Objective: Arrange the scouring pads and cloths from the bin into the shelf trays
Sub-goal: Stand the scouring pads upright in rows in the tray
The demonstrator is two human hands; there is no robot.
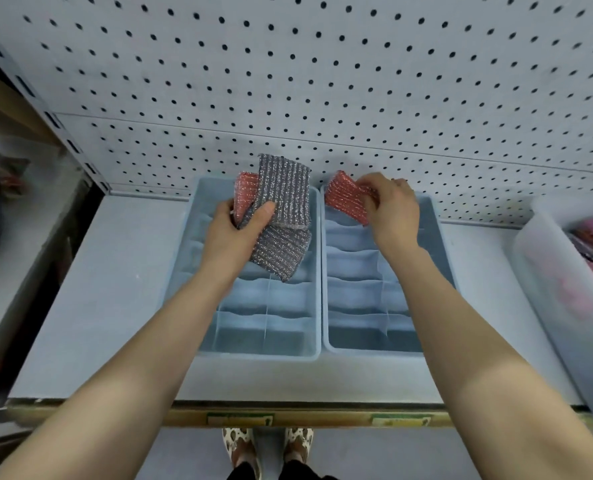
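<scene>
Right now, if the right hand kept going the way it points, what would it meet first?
The right hand, pinching a red glittery scouring pad, points toward the back; probably the right blue divided tray's far wall, then the white pegboard. Depth is unclear.

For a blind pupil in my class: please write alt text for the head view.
Over two blue divided trays on a shelf, the left hand grips several grey pads and a red one, while the right hand pinches a red pad above the right tray's far end.

White pegboard wall (322, 81) behind pale shelf (115, 306); floor (374, 455) perhaps grey.
</scene>
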